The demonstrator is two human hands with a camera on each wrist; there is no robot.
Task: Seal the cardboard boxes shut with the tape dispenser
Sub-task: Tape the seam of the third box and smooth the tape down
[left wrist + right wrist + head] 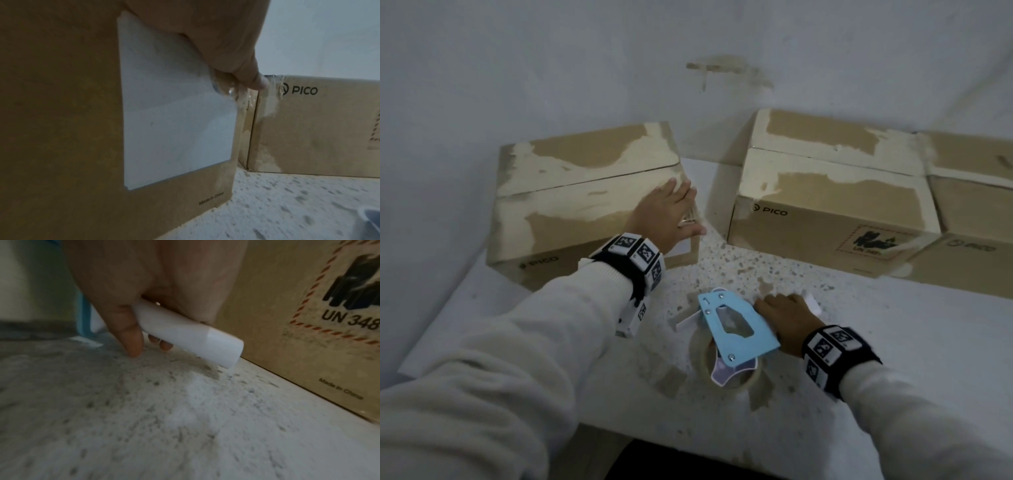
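A light blue tape dispenser (pixel 736 327) with a tape roll (pixel 722 370) lies on the speckled table. My right hand (pixel 786 317) curls round its white handle (pixel 185 332), fingertips near the tabletop. My left hand (pixel 669 214) lies flat, fingers straight, on the right front corner of the left cardboard box (pixel 571 192), thumb (pixel 251 76) down its side beside a white label (pixel 174 113). The box's top flaps are down with a seam across them. A second PICO box (pixel 825 202) stands to the right.
A third box (pixel 972 205) stands at the far right against the second. The white wall runs behind all the boxes. Scraps of tape (pixel 671 377) lie on the table (pixel 893 342) near the roll. The table's near edge is just below my arms.
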